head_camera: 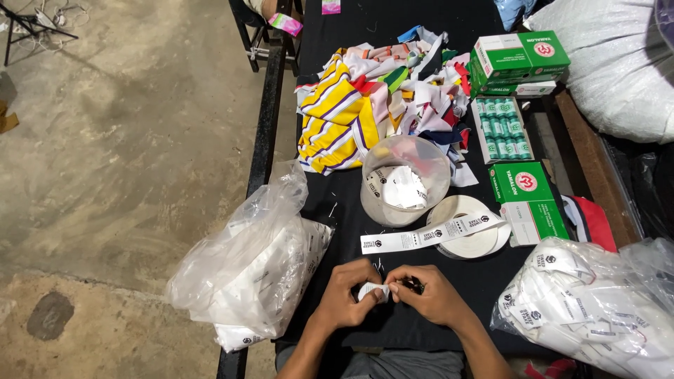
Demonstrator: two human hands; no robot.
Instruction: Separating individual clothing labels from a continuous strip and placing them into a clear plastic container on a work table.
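Note:
Both my hands meet over the near edge of a black-covered table. My left hand pinches a small white printed label, folded between its fingers. My right hand touches the same label from the right and also holds a small dark object that I cannot make out. Just beyond my hands a strip of white labels runs off a roll of label tape. A clear plastic tub with cut labels inside stands behind the strip.
Clear bags of white labels lie at the left and right of my hands. A heap of striped and coloured fabric pieces fills the far table. Green boxes, one open with thread spools, line the right. Concrete floor lies left.

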